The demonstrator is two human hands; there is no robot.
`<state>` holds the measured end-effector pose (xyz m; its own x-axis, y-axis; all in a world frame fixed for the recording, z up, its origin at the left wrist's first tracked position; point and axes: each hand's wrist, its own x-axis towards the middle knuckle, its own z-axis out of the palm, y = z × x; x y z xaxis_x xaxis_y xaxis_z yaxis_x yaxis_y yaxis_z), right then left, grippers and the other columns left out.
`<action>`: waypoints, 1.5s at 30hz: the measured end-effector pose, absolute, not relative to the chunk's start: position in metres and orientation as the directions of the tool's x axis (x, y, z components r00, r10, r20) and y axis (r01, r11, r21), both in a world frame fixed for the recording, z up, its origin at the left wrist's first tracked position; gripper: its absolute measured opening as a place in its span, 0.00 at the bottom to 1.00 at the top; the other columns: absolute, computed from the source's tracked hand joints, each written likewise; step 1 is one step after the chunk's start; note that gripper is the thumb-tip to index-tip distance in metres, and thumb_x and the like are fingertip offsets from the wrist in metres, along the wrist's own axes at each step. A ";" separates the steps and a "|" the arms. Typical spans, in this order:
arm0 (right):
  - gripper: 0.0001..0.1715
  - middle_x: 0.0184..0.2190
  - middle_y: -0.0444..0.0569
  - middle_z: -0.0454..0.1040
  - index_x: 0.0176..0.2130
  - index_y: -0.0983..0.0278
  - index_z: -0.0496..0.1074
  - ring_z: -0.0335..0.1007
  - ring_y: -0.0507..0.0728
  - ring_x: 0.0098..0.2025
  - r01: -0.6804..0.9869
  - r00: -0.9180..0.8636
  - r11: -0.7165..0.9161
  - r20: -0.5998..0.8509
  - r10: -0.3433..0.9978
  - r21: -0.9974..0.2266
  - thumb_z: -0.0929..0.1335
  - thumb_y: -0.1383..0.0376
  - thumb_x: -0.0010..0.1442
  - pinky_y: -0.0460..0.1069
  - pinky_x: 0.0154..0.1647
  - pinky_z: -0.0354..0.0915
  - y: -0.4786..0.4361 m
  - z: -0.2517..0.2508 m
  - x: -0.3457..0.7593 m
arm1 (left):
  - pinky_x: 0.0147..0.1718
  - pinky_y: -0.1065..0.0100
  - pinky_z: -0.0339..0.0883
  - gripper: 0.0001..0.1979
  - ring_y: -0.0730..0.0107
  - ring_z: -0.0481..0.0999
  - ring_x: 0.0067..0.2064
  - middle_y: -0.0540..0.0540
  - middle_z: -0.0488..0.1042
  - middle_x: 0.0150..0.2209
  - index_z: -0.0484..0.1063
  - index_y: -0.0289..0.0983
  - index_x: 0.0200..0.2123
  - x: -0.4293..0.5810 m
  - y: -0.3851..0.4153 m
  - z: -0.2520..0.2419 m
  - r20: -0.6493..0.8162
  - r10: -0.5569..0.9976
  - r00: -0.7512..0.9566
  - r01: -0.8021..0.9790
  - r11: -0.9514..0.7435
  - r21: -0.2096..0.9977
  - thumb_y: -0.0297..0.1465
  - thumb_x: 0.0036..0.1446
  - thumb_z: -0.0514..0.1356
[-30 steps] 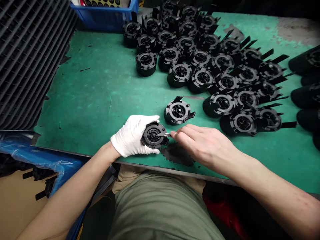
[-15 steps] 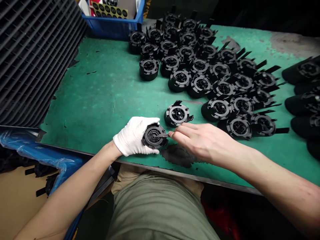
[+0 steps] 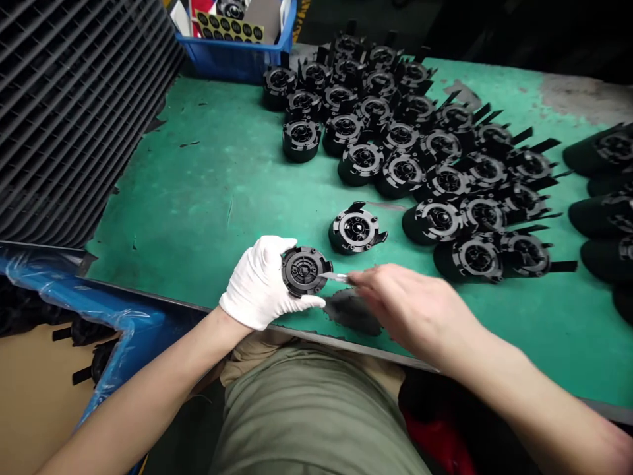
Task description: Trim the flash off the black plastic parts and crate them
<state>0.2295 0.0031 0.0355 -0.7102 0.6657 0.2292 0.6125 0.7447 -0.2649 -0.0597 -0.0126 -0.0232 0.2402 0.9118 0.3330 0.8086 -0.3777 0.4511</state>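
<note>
The left hand (image 3: 260, 284), in a white glove, curls around the side of a round black part (image 3: 304, 270), fingers and thumb spread along its edge, and holds it face up just above the near edge of the green bench (image 3: 208, 178). The bare right hand (image 3: 415, 310) is closed in a pinch on a slim, pale tool (image 3: 339, 278) that looks like metal — blurred, so its exact kind cannot be told. The tool's tip lies over the right rim of the part in this view; whether it touches the rim or hangs just above it, I cannot tell. The step in hand looks like fine tool work on the open face of the part, one hand serving as the holder and the other as the worker. Any further move at the hub calls for a firm left grip, the face kept toward the tool, and a light, well-aimed tip — the ribs and small openings there leave little room. A similar part (image 3: 357, 229) stands by itself on the bench, near the held one and just beyond the tool, while a large group of black parts (image 3: 440, 221) stands close together farther off to the right, well apart from the left hand.
</note>
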 end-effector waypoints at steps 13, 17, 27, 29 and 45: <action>0.07 0.38 0.51 0.80 0.50 0.66 0.71 0.74 0.55 0.38 0.694 -0.681 0.713 0.231 0.695 -0.096 0.65 0.68 0.76 0.50 0.35 0.63 -0.010 0.026 0.206 | 0.52 0.48 0.78 0.49 0.45 0.84 0.51 0.35 0.80 0.51 0.67 0.39 0.58 -0.064 0.017 -0.025 0.323 0.804 0.499 0.574 -0.586 0.572 0.66 0.44 0.70; 0.07 0.38 0.51 0.79 0.51 0.67 0.71 0.72 0.57 0.37 0.696 -0.700 0.718 0.205 0.684 -0.017 0.65 0.69 0.75 0.51 0.35 0.62 -0.011 0.028 0.203 | 0.54 0.48 0.77 0.49 0.45 0.84 0.52 0.36 0.80 0.52 0.68 0.39 0.58 -0.062 0.016 -0.024 0.311 0.826 0.470 0.576 -0.554 0.602 0.66 0.43 0.71; 0.08 0.32 0.47 0.72 0.45 0.65 0.70 0.66 0.58 0.32 0.619 -0.785 0.781 0.103 0.611 0.084 0.65 0.76 0.69 0.53 0.31 0.56 -0.002 0.045 0.201 | 0.52 0.50 0.79 0.42 0.48 0.85 0.50 0.38 0.82 0.50 0.71 0.40 0.53 -0.060 0.017 -0.022 0.308 0.824 0.476 0.574 -0.556 0.602 0.61 0.44 0.74; 0.08 0.31 0.47 0.72 0.42 0.63 0.69 0.65 0.57 0.32 0.618 -0.786 0.781 0.082 0.612 0.089 0.65 0.75 0.69 0.53 0.30 0.56 -0.001 0.046 0.201 | 0.51 0.51 0.79 0.41 0.48 0.85 0.50 0.38 0.82 0.50 0.72 0.40 0.51 -0.060 0.018 -0.021 0.300 0.826 0.477 0.573 -0.552 0.606 0.60 0.43 0.75; 0.09 0.32 0.48 0.70 0.48 0.66 0.69 0.66 0.58 0.33 0.648 -0.761 0.761 0.055 0.646 0.038 0.63 0.74 0.70 0.53 0.32 0.58 -0.024 0.046 0.195 | 0.51 0.51 0.78 0.42 0.48 0.84 0.50 0.38 0.82 0.50 0.74 0.41 0.52 -0.060 0.017 -0.022 0.303 0.833 0.463 0.574 -0.542 0.613 0.63 0.43 0.73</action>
